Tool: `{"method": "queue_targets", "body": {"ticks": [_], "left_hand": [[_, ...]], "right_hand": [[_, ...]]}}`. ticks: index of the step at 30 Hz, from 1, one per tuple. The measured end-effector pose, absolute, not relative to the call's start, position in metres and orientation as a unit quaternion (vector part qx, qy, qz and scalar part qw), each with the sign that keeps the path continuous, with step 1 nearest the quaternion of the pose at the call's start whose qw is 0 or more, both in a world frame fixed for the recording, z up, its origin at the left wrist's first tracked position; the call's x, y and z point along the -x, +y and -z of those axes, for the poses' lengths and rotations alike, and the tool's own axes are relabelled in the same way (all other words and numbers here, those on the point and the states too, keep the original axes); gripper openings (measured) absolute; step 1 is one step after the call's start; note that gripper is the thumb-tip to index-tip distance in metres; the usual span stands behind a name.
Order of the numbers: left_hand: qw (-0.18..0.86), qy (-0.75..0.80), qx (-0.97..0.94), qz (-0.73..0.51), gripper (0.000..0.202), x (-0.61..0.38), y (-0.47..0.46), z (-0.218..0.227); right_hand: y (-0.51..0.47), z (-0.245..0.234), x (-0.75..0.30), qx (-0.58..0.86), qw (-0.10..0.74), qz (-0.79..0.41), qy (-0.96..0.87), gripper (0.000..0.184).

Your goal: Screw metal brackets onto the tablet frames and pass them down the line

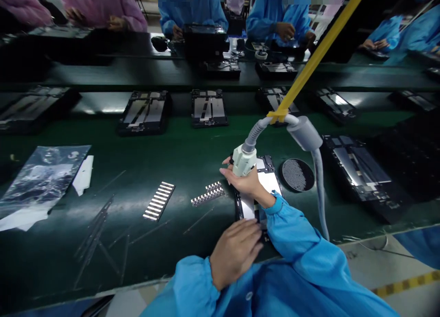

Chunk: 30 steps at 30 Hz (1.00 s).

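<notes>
My right hand is wrapped round a white electric screwdriver that hangs from a grey hose and a yellow bar. The tool stands over a black device panel on the green conveyor belt. My left hand lies flat with fingers stretched out, pressing the near end of that panel. Both arms wear blue sleeves. Close by on the right sits a round black dish of small screws.
Two strips of small metal parts lie left of the panel, and a plastic bag is at far left. More black panels ride the belt. People in blue and pink coats work opposite.
</notes>
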<state>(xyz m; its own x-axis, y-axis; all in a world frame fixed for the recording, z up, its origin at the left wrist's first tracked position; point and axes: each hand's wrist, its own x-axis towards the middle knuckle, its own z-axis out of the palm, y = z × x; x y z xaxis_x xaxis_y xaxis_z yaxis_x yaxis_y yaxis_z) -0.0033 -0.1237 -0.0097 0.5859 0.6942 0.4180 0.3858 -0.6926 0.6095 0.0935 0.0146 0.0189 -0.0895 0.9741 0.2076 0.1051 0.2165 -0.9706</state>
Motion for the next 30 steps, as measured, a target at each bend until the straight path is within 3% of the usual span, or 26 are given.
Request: {"method": "queue_targets", "body": {"ticks": [5, 14, 24, 30], "left_hand": [[0.120, 0.292, -0.908, -0.276, 0.037, -0.007, -0.119, 0.033], [0.046, 0.254, -0.940, -0.222, 0.037, 0.026, 0.016, 0.034], [-0.027, 0.413, -0.902, -0.123, 0.034, -0.005, 0.157, 0.023], [-0.068, 0.521, -0.850, -0.036, 0.036, -0.003, 0.194, 0.002]], "right_hand": [[0.013, -0.042, -0.112, 0.432, 0.552, -0.419, -0.577, 0.020], [-0.001, -0.054, -0.199, 0.453, 0.661, -0.333, -0.497, 0.029], [-0.013, -0.028, -0.194, 0.446, 0.598, -0.471, -0.470, 0.038], [-0.020, -0.019, -0.181, 0.421, 0.589, -0.440, -0.532, 0.020]]}}
